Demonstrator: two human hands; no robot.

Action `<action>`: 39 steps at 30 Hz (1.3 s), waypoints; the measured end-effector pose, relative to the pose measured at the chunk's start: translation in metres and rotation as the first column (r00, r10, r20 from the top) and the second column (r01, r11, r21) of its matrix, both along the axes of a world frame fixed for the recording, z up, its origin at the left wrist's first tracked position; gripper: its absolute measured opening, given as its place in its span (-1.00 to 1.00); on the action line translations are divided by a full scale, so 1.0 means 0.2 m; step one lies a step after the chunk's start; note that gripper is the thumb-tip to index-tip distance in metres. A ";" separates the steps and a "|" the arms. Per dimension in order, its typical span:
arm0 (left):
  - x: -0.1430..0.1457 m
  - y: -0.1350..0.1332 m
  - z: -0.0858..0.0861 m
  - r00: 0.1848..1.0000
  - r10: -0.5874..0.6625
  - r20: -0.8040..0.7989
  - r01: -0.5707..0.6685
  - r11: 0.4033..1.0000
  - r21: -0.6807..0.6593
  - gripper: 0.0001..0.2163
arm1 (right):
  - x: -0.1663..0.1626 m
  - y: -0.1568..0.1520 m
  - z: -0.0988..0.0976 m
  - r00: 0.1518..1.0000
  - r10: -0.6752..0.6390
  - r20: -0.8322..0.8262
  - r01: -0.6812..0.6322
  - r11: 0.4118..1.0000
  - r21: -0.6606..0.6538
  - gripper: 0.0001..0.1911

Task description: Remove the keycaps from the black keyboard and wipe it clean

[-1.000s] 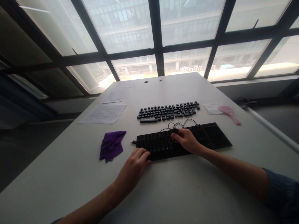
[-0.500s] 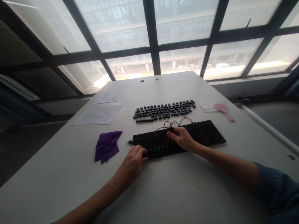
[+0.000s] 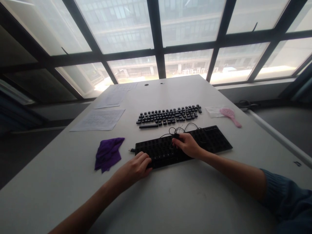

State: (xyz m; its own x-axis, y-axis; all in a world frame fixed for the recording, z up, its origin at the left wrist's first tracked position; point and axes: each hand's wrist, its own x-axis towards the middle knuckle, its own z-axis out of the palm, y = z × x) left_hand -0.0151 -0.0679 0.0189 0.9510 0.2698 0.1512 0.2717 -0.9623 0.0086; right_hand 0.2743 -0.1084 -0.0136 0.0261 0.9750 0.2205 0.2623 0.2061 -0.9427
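A black keyboard (image 3: 161, 150), its keycaps mostly off, lies at a slant on the white table. My left hand (image 3: 140, 164) is closed on its front left corner, thumb at the near edge and fingers over the top. Above the middle of the keyboard, my right hand (image 3: 187, 144) pinches a small black keycap puller (image 3: 175, 135) with thin pale wires pointing away from me. A black cable (image 3: 192, 124) loops behind the keyboard, and a USB plug (image 3: 132, 150) sticks out at its left end. Beyond lie rows of loose black keycaps (image 3: 170, 115).
A crumpled purple cloth (image 3: 108, 154) lies left of the keyboard, with written paper sheets (image 3: 98, 120) farther back. On the right are a clear plastic bag (image 3: 213, 111) and a pink hairbrush (image 3: 230, 116). Windows stand behind the table (image 3: 180, 94).
The whole view has shifted slightly, so things appear a little farther left. Both hands keep nearly the same places on and over the keyboard.
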 end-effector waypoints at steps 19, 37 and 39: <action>-0.04 0.15 0.08 0.964 0.165 0.210 -0.022 0.834 -0.552 -0.94 | 0.00 0.00 0.00 1.000 -0.016 -0.006 0.016 1.000 -0.006 -0.72; -0.04 0.88 -0.19 0.574 0.721 0.389 -0.508 0.686 -0.521 -0.69 | 0.00 0.00 -0.01 1.000 -0.013 0.023 0.014 1.000 -0.018 -0.72; -0.04 0.88 -0.20 0.585 0.713 0.386 -0.499 0.692 -0.521 -0.68 | 0.00 0.00 -0.01 1.000 -0.012 0.024 0.012 1.000 -0.020 -0.73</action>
